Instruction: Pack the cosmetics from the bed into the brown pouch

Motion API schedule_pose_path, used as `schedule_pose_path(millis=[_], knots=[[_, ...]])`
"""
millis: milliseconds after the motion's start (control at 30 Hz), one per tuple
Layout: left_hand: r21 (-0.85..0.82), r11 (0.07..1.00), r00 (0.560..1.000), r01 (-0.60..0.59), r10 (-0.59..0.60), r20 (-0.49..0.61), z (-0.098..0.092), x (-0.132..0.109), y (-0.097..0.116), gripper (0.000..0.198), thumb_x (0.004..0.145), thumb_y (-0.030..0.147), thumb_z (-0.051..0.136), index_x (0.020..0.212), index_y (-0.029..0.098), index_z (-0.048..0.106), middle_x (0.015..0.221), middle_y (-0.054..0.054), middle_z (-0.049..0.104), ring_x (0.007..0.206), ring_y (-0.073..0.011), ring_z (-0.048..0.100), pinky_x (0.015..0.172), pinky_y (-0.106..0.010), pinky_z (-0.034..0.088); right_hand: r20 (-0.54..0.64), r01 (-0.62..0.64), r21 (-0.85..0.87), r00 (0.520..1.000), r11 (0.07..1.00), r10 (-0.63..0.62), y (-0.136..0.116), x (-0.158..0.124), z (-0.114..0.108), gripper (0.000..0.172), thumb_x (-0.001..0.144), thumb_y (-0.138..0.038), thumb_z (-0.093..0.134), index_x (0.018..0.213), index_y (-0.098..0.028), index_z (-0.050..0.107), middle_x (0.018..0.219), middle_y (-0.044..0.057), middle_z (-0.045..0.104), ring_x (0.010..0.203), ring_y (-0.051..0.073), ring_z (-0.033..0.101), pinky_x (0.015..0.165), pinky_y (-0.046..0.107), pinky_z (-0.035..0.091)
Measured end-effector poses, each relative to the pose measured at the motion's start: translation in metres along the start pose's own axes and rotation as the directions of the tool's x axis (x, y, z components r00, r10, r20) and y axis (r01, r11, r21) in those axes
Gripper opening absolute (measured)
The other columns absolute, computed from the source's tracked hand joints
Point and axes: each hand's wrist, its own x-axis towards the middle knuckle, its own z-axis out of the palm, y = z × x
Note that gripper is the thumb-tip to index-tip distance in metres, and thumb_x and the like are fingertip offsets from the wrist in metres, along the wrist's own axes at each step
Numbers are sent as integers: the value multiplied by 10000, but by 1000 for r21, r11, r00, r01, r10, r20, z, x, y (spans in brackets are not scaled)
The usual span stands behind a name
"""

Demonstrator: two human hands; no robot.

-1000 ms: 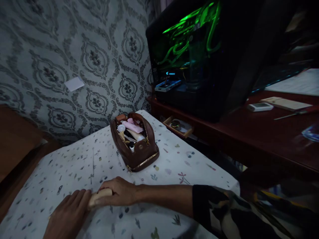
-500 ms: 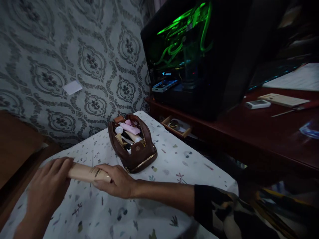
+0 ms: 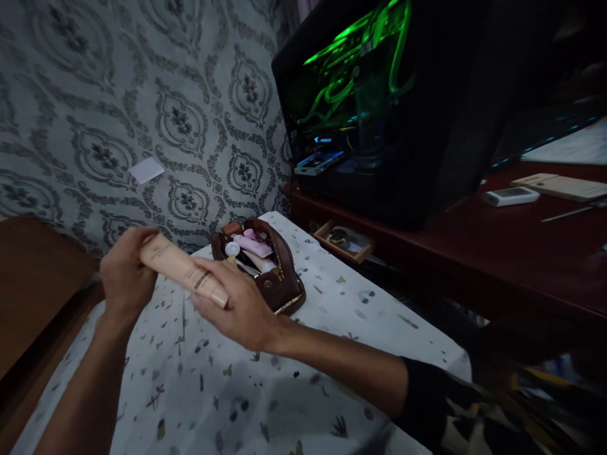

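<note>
A beige cosmetic tube with small print is held slantwise above the table between both hands. My left hand is closed round its upper left end. My right hand grips the lower right end, near the cap, with thumb and fingers on either side. Just behind the right hand sits an open brown makeup bag. Inside it lie a pink tube, a small round white item and several other cosmetics. My right hand and the tube cover the bag's front left part.
The table has a white patterned cloth. At the right, a dark red desk carries a computer case with green lights and a small white device. A small open wooden drawer juts out. Patterned wallpaper stands behind.
Both hands have lifted the tube up and to the right, and it now tilts more steeply. The bag is now partly covered by the right hand. The view has shifted slightly.
</note>
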Motion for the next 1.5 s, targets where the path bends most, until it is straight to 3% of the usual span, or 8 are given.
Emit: schedule_pose_path(millis=[167, 300, 467, 767, 867, 1000, 1200, 1500], knots=[[-106, 994, 994, 33, -22, 104, 32, 34, 19, 391, 770, 147, 480, 1134, 145, 622, 1056, -71, 718, 970, -216, 659, 835, -285, 475, -163, -53, 42, 985, 998, 59, 4, 25, -37, 319, 924, -312, 585, 1208, -171, 613, 1103, 61, 664, 1013, 187, 637, 899, 325, 524], [-164, 982, 956, -89, 131, 263, 62, 50, 29, 381, 803, 175, 468, 1153, 154, 618, 1060, -65, 719, 933, -220, 643, 828, -292, 468, -277, -210, 206, 924, 956, 263, 18, 38, -64, 279, 900, -323, 590, 1142, -184, 570, 937, 3, 633, 637, 94, 616, 578, 219, 502], [-172, 946, 815, -275, 324, 481, 79, 58, 39, 312, 903, 262, 446, 1155, 190, 615, 950, -69, 701, 844, -236, 620, 745, -301, 441, -418, -214, 240, 858, 947, 299, 28, 45, -88, 288, 836, -423, 665, 965, -208, 524, 750, -38, 593, 524, 98, 584, 440, 194, 422], [-365, 898, 501, -247, 441, 745, 100, 74, 38, 396, 830, 277, 573, 1216, 186, 577, 1046, -40, 711, 918, -221, 643, 823, -300, 480, -387, -290, -126, 895, 949, 222, 35, 33, -95, 225, 797, -386, 619, 919, -197, 599, 722, -17, 601, 628, 143, 584, 552, 255, 441], [-368, 884, 446, -289, 464, 765, 110, 73, 36, 422, 826, 258, 572, 1242, 186, 563, 1170, -57, 694, 1019, -228, 641, 885, -299, 487, -385, -310, -194, 897, 931, 219, 32, 33, -97, 206, 783, -360, 601, 909, -198, 597, 715, -17, 606, 656, 154, 584, 584, 262, 435], [-268, 882, 430, -388, 431, 793, 114, 68, 39, 464, 847, 234, 573, 1310, 220, 550, 1329, -59, 636, 1136, -221, 628, 940, -282, 485, -368, -305, -229, 906, 924, 208, 34, 33, -97, 179, 781, -347, 590, 884, -200, 591, 728, -12, 626, 684, 163, 597, 616, 271, 440], [64, 867, 433, -494, 181, 883, 104, 66, 58, 374, 924, 231, 498, 1283, 247, 604, 1310, -87, 661, 1075, -253, 683, 868, -325, 521, -360, -289, -276, 915, 917, 181, 38, 33, -95, 164, 794, -343, 588, 878, -203, 598, 761, -2, 648, 712, 175, 620, 646, 282, 454], [201, 832, 467, -517, 78, 881, 97, 67, 58, 429, 891, 211, 534, 1307, 270, 621, 1263, -120, 697, 1170, -305, 659, 948, -402, 506, -340, -307, -323, 920, 895, 193, 38, 33, -91, 172, 770, -354, 575, 834, -198, 611, 703, -18, 622, 654, 150, 561, 609, 262, 384]])
